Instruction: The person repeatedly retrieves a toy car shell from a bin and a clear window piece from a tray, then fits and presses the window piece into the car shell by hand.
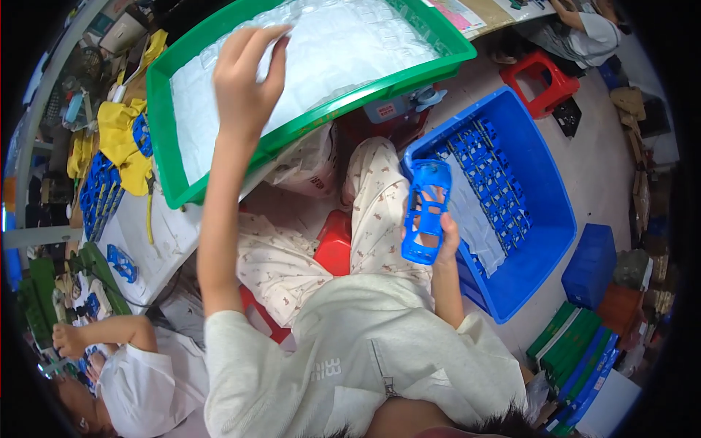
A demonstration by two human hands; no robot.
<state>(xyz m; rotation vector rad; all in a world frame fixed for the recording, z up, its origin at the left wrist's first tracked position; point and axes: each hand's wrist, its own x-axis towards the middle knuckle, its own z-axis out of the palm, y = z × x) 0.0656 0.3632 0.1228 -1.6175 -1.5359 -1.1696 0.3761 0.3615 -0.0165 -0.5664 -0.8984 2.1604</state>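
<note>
My left hand (250, 77) is raised over a large green tray (328, 109) lined with white. Its thumb and forefinger come close together in a pinch; whatever they may hold is too small and blurred to make out. Clear plastic pieces (350, 33) lie spread in the tray. By my right thigh, my right hand (448, 237) grips a blue toy car body shell (426, 212) with cut-out windows, tilted upright. Right of it stands a deep blue bin (544, 190), where rows of similar blue car shells (485, 175) lie beside a white sheet (475, 219).
A single blue car shell (122, 263) lies on the white table (157, 248) at left, near yellow cloth (120, 135). A co-worker (150, 372) sits at lower left. A red stool (540, 84) stands beyond the bin. Green and blue crates (573, 343) are stacked at lower right.
</note>
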